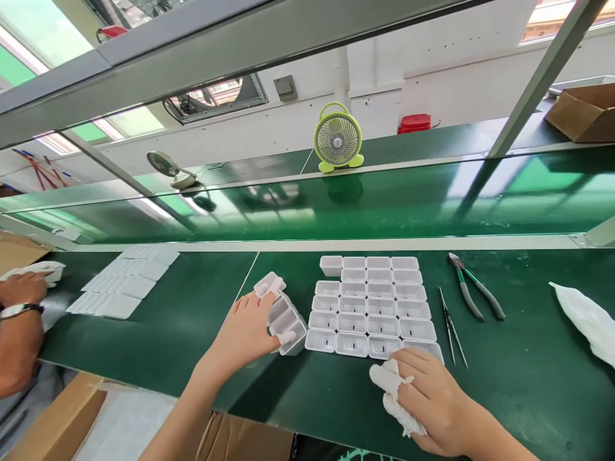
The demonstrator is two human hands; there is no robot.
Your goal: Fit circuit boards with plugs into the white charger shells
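Small white open-topped plastic boxes point(352, 322) stand in several rows on the green bench. To their left, my left hand point(250, 323) spans a separate row of joined white boxes point(284, 320), gripping it between thumb and fingers. This row sits tilted beside the main rows. White finger cots cover the thumb and a fingertip. My right hand point(427, 397) is at the front right corner of the rows, its fingers partly over the last box point(425, 349). Crumpled white cots cover its thumb and index finger, which are apart; nothing is visibly held.
Tweezers point(451, 326) and green-handled cutters point(475, 285) lie right of the boxes, with a white bag point(583, 317) farther right. Flat white pieces point(127, 282) lie at left, near a co-worker's hand point(24, 288). A green fan point(337, 141) stands behind the bench.
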